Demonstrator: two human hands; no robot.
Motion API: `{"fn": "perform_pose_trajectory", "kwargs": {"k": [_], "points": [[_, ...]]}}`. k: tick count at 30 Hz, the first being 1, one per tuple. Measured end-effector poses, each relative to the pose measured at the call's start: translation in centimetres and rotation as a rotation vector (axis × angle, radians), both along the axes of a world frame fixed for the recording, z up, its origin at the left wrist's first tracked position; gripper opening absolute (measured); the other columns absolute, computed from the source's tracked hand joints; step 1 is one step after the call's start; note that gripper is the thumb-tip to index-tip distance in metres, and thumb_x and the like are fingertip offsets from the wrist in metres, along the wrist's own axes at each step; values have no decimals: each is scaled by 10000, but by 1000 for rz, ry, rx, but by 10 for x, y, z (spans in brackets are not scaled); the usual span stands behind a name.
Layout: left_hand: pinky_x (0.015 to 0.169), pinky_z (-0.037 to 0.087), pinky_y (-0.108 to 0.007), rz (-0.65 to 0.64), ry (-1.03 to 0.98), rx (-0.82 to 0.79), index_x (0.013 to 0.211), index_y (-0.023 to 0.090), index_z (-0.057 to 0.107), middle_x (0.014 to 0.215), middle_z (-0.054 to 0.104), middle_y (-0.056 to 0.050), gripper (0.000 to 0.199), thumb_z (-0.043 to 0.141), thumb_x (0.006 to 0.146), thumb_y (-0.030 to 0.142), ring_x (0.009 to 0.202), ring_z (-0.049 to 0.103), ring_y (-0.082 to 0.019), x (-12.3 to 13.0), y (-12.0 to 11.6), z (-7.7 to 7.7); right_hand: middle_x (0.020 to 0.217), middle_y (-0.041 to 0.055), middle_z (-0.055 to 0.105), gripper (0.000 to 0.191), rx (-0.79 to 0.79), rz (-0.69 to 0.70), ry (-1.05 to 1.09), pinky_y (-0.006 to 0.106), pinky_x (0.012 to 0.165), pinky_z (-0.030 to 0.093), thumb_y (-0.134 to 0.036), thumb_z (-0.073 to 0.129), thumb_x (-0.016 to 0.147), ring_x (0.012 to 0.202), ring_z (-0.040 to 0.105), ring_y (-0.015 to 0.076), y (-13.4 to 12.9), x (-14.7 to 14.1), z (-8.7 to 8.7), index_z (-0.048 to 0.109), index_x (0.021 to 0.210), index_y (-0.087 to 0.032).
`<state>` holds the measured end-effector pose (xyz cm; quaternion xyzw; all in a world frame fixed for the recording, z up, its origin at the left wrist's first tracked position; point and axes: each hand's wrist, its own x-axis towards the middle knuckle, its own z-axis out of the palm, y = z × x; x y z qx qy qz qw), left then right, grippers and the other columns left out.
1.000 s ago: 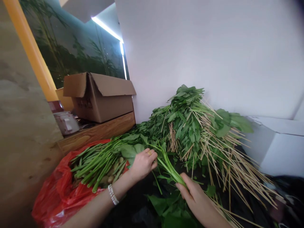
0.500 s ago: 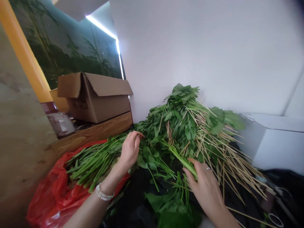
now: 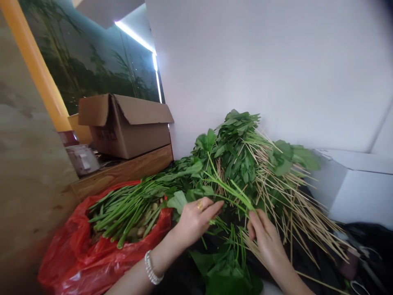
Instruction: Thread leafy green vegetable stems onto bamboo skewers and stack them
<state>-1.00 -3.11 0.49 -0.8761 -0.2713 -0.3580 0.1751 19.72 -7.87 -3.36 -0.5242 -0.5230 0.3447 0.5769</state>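
My right hand point(image 3: 265, 235) grips a small bunch of leafy green stalks point(image 3: 235, 190) by the cut ends. The stalks slant up and left to a broad leaf. My left hand point(image 3: 195, 217), with a gold ring and a beaded bracelet, is just left of the bunch. Its fingers are pressed together by a thin stem; a bit of green shows under them, but what they hold is hidden. Loose leafy greens point(image 3: 229, 266) lie below, between the hands. Behind them rises a heap of greens on bamboo skewers point(image 3: 242, 155).
At left, a red plastic bag point(image 3: 66, 246) holds long green stalks point(image 3: 123, 213). An open cardboard box point(image 3: 138, 139) sits on a wooden ledge point(image 3: 129, 170) beside a white container point(image 3: 82, 159). A white box point(image 3: 359, 188) stands at right, and black plastic point(image 3: 368, 233) lies near it.
My left hand has moved right and down, close to the bunch in my right hand. The bunch is raised and its stalks are spread more, with a leaf standing up at the top.
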Motion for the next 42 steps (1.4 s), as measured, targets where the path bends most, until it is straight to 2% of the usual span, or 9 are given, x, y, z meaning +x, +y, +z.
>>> {"fn": "perform_pose_trajectory", "kwargs": {"k": [6, 12, 17, 21, 23, 26, 31, 36, 42], "points": [[636, 495, -257, 100, 211, -29, 1223, 154, 482, 885, 582, -47, 297, 366, 950, 148, 749, 601, -161, 23, 6, -7, 563, -69, 393, 388, -64, 112, -21, 259, 534, 323, -564, 369, 926, 523, 383, 132, -6, -7, -2, 401, 702, -249], [584, 445, -268, 103, 221, -71, 792, 188, 528, 780, 538, -22, 63, 513, 849, 207, 683, 545, -175, 27, 8, -13, 563, -70, 395, 390, -44, 168, -3, 257, 561, 324, -554, 376, 933, 535, 382, 126, -8, -13, -4, 408, 705, -239], [605, 402, -244, 118, -204, -290, 721, 203, 507, 729, 511, 1, 127, 437, 795, 127, 660, 510, -148, 36, 6, -16, 544, -64, 423, 419, -33, 207, 75, 256, 593, 343, -548, 379, 938, 531, 409, 117, -5, -18, -11, 405, 667, -230], [589, 383, -242, 213, -749, -462, 674, 206, 458, 640, 471, 18, 177, 357, 809, 153, 620, 477, -148, 19, 21, 1, 509, -66, 426, 422, -36, 186, 145, 255, 557, 338, -560, 403, 924, 494, 407, 115, -1, -8, -13, 413, 658, -232], [619, 382, -248, 245, -839, -410, 668, 207, 457, 652, 461, 19, 214, 346, 851, 204, 644, 469, -152, 2, 29, 11, 491, -67, 423, 431, -29, 168, 158, 253, 537, 331, -568, 412, 917, 477, 402, 113, 2, -4, -13, 414, 645, -233], [699, 396, -257, 220, -773, -319, 691, 204, 481, 726, 496, 8, 254, 338, 897, 246, 736, 498, -159, -16, 33, 17, 476, -72, 416, 429, -35, 164, 197, 250, 516, 321, -585, 427, 901, 461, 392, 110, 4, -4, -14, 421, 653, -235], [575, 402, -221, 214, -544, -406, 818, 209, 522, 632, 508, 43, 225, 347, 946, 271, 567, 497, -120, -15, 23, 5, 495, -71, 421, 428, -64, 181, 172, 250, 528, 325, -588, 435, 896, 480, 394, 110, 2, -11, -16, 407, 654, -236], [661, 464, -227, 187, -110, -73, 1199, 244, 545, 892, 612, -24, 286, 461, 926, 233, 764, 615, -143, -11, 28, -1, 498, -71, 416, 425, -64, 188, 73, 258, 554, 334, -588, 404, 908, 493, 401, 119, 1, -12, -17, 396, 662, -242], [693, 490, -266, 161, 141, 130, 1135, 197, 563, 966, 617, -57, 274, 494, 879, 127, 849, 605, -185, -24, 36, -5, 509, -68, 430, 416, -93, 206, 25, 258, 575, 340, -573, 390, 916, 512, 416, 127, -4, -12, -12, 407, 667, -240]]}}
